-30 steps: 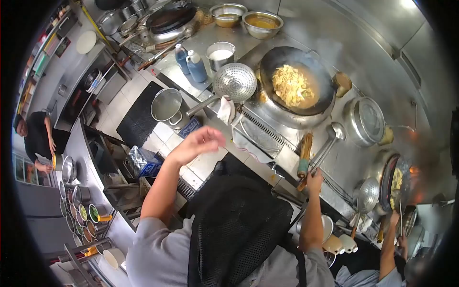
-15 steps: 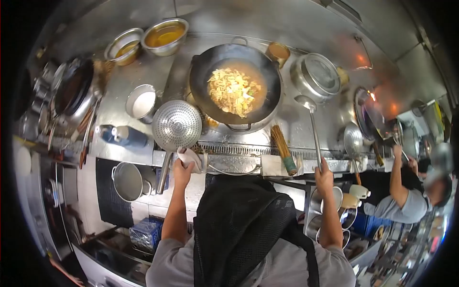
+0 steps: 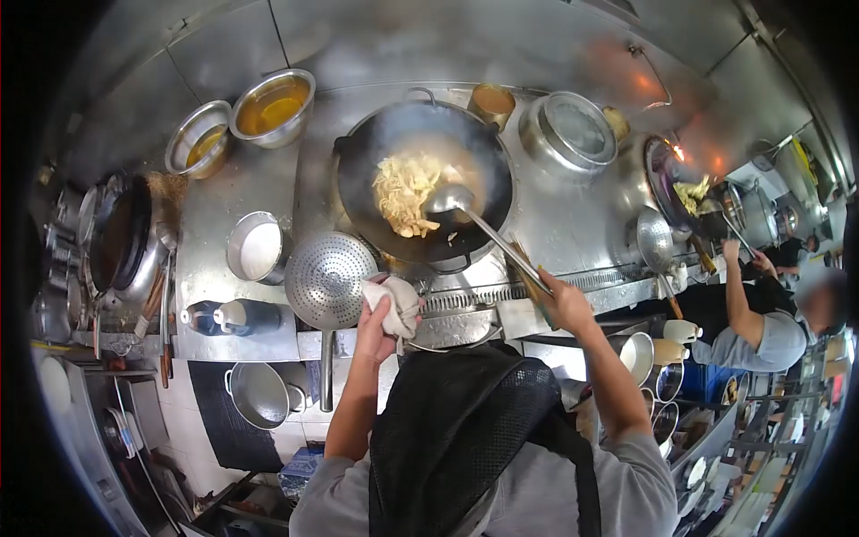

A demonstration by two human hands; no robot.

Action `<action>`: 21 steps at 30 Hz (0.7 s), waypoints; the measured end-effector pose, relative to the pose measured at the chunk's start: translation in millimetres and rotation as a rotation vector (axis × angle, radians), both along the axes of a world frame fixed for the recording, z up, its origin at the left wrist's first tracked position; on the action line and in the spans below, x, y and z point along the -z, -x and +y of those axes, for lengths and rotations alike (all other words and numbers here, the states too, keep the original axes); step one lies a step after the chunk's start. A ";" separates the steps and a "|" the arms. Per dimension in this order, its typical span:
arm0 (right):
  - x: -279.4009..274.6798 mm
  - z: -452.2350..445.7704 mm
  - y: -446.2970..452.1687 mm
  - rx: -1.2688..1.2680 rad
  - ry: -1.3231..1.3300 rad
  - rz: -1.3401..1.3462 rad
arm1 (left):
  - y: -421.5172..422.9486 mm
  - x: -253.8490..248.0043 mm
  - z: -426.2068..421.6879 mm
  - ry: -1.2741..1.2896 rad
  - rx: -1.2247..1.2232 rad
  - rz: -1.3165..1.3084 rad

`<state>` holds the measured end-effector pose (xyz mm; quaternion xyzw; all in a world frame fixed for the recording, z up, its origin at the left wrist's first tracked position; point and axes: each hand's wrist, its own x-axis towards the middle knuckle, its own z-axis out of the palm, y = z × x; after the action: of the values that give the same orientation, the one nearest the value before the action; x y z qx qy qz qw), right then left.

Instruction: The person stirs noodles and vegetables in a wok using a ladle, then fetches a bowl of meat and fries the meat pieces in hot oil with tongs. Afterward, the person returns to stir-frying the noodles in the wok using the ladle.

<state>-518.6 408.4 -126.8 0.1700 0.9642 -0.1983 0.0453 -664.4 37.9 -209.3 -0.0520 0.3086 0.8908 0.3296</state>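
Observation:
My right hand (image 3: 567, 304) is closed round the long handle of a metal ladle (image 3: 501, 234). The ladle's bowl is inside the black wok (image 3: 488, 134), against the right side of the steaming pale, sliced food (image 3: 404, 192). My left hand (image 3: 376, 329) grips a folded white cloth (image 3: 395, 302) in front of the stove edge. Just left of that hand lies a perforated metal strainer (image 3: 331, 279), its handle pointing toward me. A bamboo brush (image 3: 528, 277) rests partly hidden behind the ladle handle and my right hand.
Two metal bowls of yellow liquid (image 3: 273, 106) stand at the back left. A small pot of white contents (image 3: 259, 251) and dark bottles (image 3: 246, 318) are on the left counter. Lidded pot (image 3: 568, 134) sits at right. A co-worker (image 3: 761, 331) handles another wok (image 3: 667, 174) with flames behind.
The ladle has moved from the right counter into the wok, and the food is bunched leftward. My left hand has lifted the cloth higher, nearer the strainer.

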 end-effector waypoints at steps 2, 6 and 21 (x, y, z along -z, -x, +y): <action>20.1 -9.4 23.0 0.024 0.138 0.132 | 5.8 6.7 9.3 -0.010 0.021 -0.039; -10.4 -42.0 65.0 0.295 0.513 0.143 | 12.0 13.0 17.2 -0.079 0.108 -0.171; 59.9 -18.1 120.7 -0.208 0.407 0.304 | 33.8 41.5 134.5 0.158 -0.022 -0.137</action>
<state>-639.3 390.3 -186.7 0.0258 0.9126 -0.4055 -0.0465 -698.2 172.4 -250.8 -0.1421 0.3541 0.8615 0.3351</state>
